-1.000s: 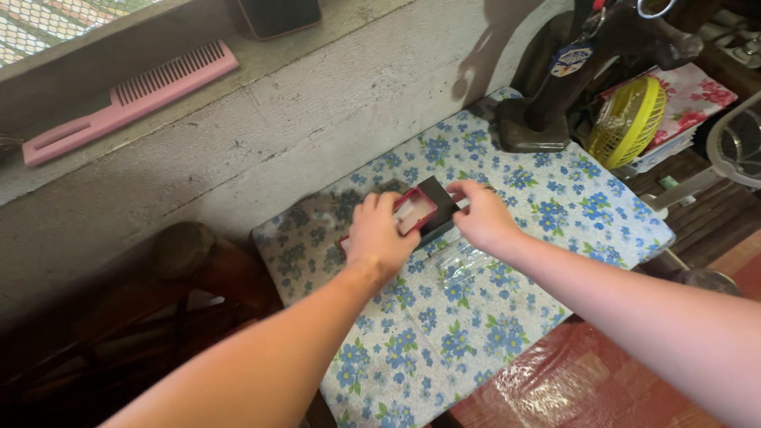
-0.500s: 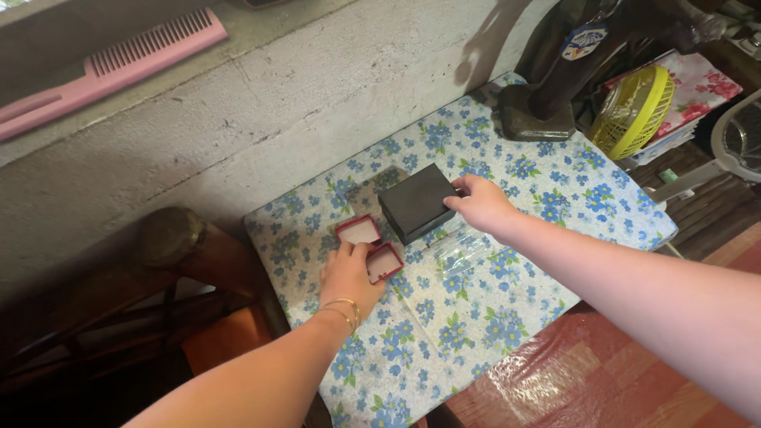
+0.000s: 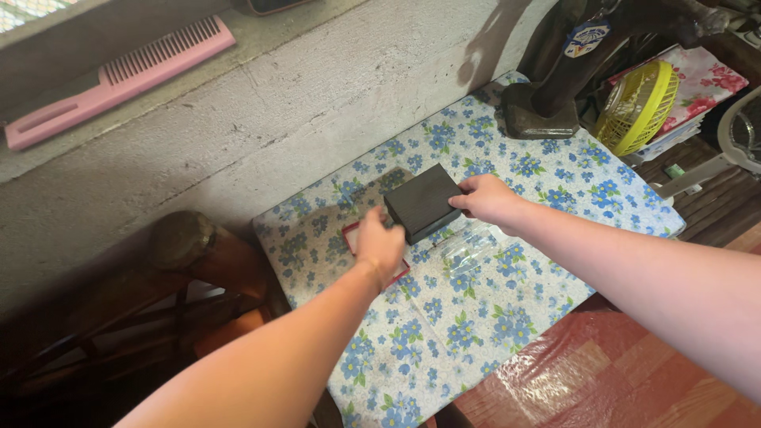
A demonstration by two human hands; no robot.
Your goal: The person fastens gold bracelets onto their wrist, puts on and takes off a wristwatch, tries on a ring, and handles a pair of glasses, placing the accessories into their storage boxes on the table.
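With the right hand [image 3: 485, 200] pinching the black box [image 3: 422, 203] and the left hand [image 3: 379, 242] covering the red tray [image 3: 349, 231] beside it, grip hidden, a nudge could knock the box off the counter [image 3: 507, 317].

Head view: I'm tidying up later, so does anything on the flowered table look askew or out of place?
Slightly. The dark grey square box sits turned at an angle to the blue-flowered tablecloth, gripped at one corner by the right hand. A crumpled clear plastic wrapper lies loose beside it. Nothing looks spilled or broken.

Small table in blue-flowered cloth [image 3: 491, 317], dark grey box [image 3: 420, 204], red-rimmed tray [image 3: 349, 232], clear plastic wrap [image 3: 468, 246]
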